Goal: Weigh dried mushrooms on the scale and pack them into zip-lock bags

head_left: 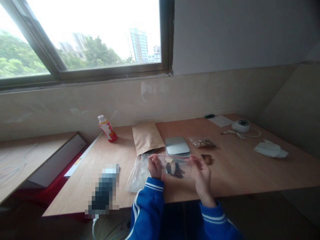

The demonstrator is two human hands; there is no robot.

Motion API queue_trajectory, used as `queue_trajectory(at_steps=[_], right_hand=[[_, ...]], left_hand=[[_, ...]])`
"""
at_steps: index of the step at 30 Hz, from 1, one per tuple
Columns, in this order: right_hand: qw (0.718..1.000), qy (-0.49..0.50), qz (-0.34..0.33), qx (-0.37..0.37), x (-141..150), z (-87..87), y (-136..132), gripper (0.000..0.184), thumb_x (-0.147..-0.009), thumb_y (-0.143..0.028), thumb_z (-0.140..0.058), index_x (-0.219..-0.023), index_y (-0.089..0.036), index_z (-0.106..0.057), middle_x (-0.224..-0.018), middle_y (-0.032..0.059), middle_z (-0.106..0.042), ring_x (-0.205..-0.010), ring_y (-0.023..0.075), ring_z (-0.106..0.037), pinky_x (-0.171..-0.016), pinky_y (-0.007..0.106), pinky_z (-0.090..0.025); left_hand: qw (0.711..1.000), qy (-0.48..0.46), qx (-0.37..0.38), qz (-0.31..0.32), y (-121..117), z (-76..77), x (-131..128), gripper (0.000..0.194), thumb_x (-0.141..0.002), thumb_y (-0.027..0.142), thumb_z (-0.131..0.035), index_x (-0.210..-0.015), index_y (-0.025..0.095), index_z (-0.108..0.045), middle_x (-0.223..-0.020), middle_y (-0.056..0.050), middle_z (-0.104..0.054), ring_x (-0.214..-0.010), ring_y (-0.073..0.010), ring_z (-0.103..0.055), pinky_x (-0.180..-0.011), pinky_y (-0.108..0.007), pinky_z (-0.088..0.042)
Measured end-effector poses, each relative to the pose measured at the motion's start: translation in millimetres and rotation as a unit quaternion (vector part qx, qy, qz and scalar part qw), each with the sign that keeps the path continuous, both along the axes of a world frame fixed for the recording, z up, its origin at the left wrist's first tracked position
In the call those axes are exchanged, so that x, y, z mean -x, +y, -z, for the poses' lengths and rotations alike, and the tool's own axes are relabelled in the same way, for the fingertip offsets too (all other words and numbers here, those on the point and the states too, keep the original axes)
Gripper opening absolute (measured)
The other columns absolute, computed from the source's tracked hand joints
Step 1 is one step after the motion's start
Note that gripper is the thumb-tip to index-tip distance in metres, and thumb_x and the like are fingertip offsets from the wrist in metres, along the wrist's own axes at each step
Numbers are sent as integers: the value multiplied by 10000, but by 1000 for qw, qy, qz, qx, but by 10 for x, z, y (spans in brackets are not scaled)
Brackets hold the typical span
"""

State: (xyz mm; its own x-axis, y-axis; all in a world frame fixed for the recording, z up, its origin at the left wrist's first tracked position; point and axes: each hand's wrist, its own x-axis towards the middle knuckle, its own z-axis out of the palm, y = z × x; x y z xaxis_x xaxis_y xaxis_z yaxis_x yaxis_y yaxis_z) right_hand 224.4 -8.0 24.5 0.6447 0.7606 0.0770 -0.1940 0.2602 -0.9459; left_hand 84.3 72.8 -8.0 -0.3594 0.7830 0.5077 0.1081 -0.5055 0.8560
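Observation:
Between my two hands a clear zip bag with a red seal strip is held up over the table's front part. Dark and pale dried slices lie inside it. My left hand is closed on the bag's upper left corner, while my right hand pinches its upper right corner. Behind the bag sits a flat silver scale. Brown dried pieces rest on the table just beyond my right hand. Another zip bag with pale slices lies farther back. Beside my left hand are clear plastic bags.
A brown paper pouch and a red-white bottle stand toward the back left. A blurred-out device with a cable lies at left. On the right are a white dome camera, a crumpled white item and a paper sheet.

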Motion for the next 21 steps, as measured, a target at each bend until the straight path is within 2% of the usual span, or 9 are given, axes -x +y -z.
queue_trajectory(at_steps=[2, 5, 8, 11, 14, 16, 18, 19, 21], right_hand=[[996, 68, -65, 3, 63, 10, 30, 435, -722, -525, -708, -1044, -241, -634, -929, 44, -741, -853, 235, -690, -785, 356, -534], [977, 108, -182, 21, 89, 28, 30, 491, -763, -605, -622, -1086, -235, -624, -1120, 85, -697, -982, 275, -670, -863, 423, -520], [977, 48, -205, 21, 62, 10, -15, 503, -832, -632, -501, -1025, -202, -678, -1113, 99, -698, -1086, 272, -624, -988, 413, -444], [979, -39, -198, 15, 26, -63, -62, 465, -811, -604, -559, -995, -201, -703, -1106, 97, -701, -1105, 276, -610, -1007, 402, -429], [985, -87, -148, 23, 7, -125, -76, 384, -773, -546, -639, -918, -198, -714, -1016, 93, -727, -1009, 276, -653, -938, 408, -481], [994, -84, -70, 10, -4, -129, -67, 346, -804, -520, -612, -895, -197, -700, -972, 83, -732, -947, 254, -672, -898, 396, -506], [997, -71, -4, -5, -28, -110, -53, 325, -829, -506, -580, -895, -201, -673, -967, 78, -729, -906, 240, -680, -859, 382, -526], [998, -69, 5, -8, -47, -95, -47, 323, -829, -508, -577, -890, -202, -661, -965, 82, -728, -897, 244, -682, -842, 382, -534], [997, -77, -20, 0, -100, -63, -39, 335, -806, -526, -595, -878, -203, -647, -939, 92, -733, -887, 262, -687, -823, 392, -544]], left_hand=[[999, -3, 2, -41, -7, -8, -7, 453, -865, 603, -385, -771, 184, -528, -427, 73, -438, -348, -93, -417, -381, -226, -329], [998, -9, 6, -57, 1, -2, -7, 484, -834, 643, -395, -758, 185, -528, -506, 43, -496, -413, -107, -455, -431, -248, -367], [997, -23, 20, -75, 41, 0, 6, 464, -852, 623, -376, -781, 188, -522, -588, 17, -527, -497, -127, -497, -495, -267, -399], [995, -46, 40, -74, 92, -16, 22, 439, -868, 604, -372, -831, 190, -512, -691, -11, -552, -610, -150, -543, -580, -287, -438], [994, -77, 81, 16, 107, -53, 12, 457, -842, 631, -413, -866, 187, -520, -755, -33, -574, -659, -156, -571, -591, -280, -460], [986, -82, 110, 99, 91, -84, -13, 484, -837, 643, -410, -858, 177, -538, -714, -29, -583, -579, -143, -568, -510, -260, -448], [965, -90, 148, 199, 66, -115, -40, 491, -846, 630, -407, -863, 162, -556, -692, -28, -606, -518, -128, -566, -449, -235, -428], [950, -98, 165, 248, 55, -127, -51, 477, -843, 616, -433, -873, 158, -561, -704, -30, -623, -513, -123, -576, -440, -223, -427], [921, -109, 189, 323, 43, -139, -63, 427, -811, 575, -534, -891, 157, -565, -746, -30, -651, -534, -114, -599, -447, -199, -434]])
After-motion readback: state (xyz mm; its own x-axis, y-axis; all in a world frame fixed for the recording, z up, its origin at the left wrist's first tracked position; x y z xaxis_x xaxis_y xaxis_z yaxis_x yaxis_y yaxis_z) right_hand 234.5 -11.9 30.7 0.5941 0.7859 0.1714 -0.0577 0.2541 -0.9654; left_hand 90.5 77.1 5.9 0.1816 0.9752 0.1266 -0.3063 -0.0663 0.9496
